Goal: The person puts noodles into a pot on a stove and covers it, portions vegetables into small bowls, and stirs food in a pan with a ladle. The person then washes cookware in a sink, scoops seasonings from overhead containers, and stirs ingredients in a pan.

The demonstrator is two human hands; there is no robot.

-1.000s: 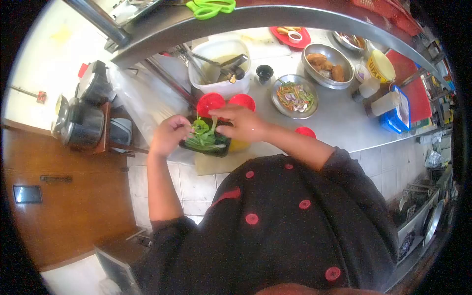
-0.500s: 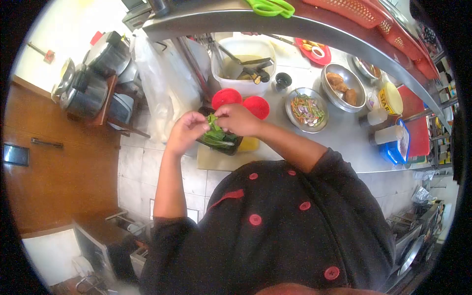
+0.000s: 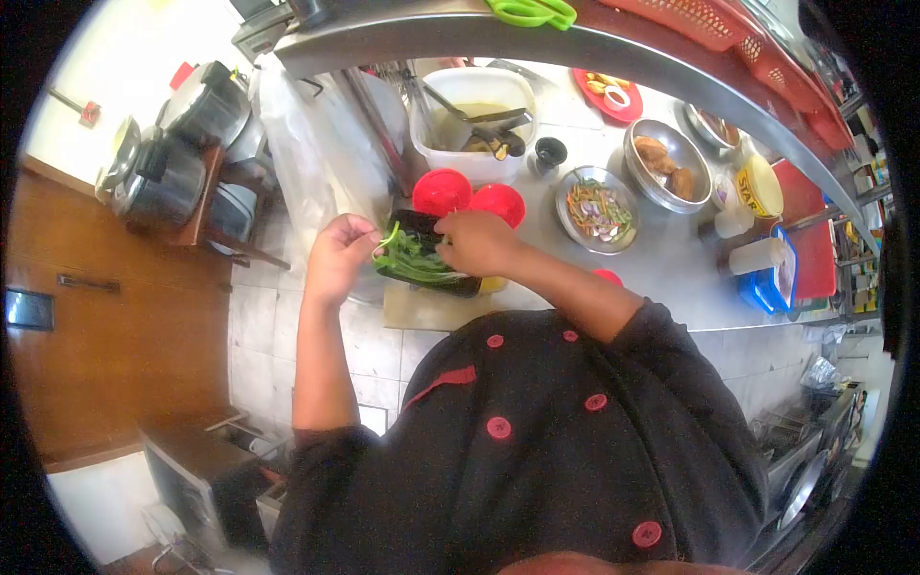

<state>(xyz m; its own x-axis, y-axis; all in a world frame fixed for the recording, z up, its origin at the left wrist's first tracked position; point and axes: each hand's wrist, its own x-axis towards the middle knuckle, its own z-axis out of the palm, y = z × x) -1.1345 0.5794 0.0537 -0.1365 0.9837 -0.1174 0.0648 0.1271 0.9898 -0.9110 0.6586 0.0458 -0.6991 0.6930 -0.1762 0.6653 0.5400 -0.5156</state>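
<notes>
My left hand (image 3: 337,261) pinches a thin green stem (image 3: 391,233) between thumb and fingertips, at the left side of a black tray (image 3: 460,286). Leafy greens (image 3: 417,264) fill the lower part of that tray. Over the tray's right side is my right hand (image 3: 479,243), its fingers bent and closed together beside the greens; what they grip, if anything, is hidden. Just behind the tray stand two red bowls (image 3: 443,194), one partly covered by my right hand. A cutting board (image 3: 431,309) lies under the tray at the counter's front edge.
A white tub (image 3: 474,96) with ladles stands behind the bowls. To the right are a black cup (image 3: 550,153), a steel bowl of cut vegetables (image 3: 596,213) and a steel bowl of browned food (image 3: 668,168). A metal shelf edge (image 3: 613,48) crosses above; a plastic bag (image 3: 307,163) hangs left.
My hands have come apart: the left moved left and slightly down with the stem, the right a little right and down. More of the tray and greens now shows between them.
</notes>
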